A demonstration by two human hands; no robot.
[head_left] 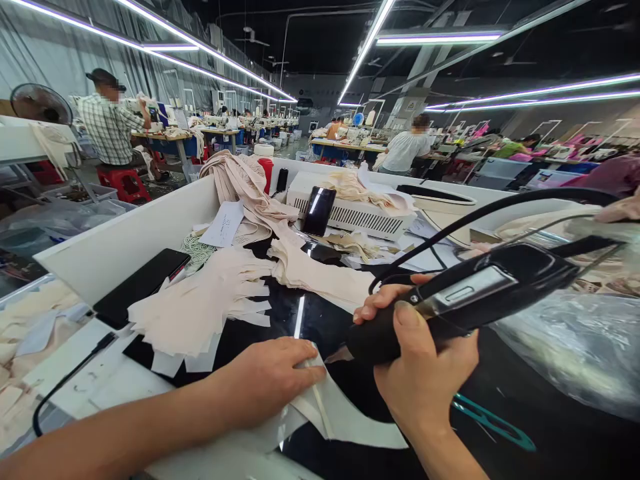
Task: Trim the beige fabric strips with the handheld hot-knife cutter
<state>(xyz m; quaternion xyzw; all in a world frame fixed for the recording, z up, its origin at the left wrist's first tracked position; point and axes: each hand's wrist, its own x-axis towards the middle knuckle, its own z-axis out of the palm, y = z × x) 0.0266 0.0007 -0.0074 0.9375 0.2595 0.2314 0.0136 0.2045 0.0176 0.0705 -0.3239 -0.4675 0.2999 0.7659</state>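
My right hand point(425, 363) is wrapped around a black corded hand tool point(463, 297) with a silver panel on its side. The tool's front end points left, above the glossy black work surface point(315, 333); its exact kind is not clear. My left hand point(275, 377) is closed on a cut piece of cream fabric point(350, 417), its thumb and fingers pressing the cloth near a folded strip. The curved end of that piece reaches under my right wrist. Fanned cream fabric pieces with white backing point(195, 307) lie beyond my left hand.
A black phone point(145, 287) lies at the left wall, and another phone point(319, 210) leans against a white vented box point(350, 207). Teal thread snips point(495, 420) and a clear plastic bag point(565, 347) are at the right. The tool's cable point(465, 220) arches rearward. Other people sit at sewing stations.
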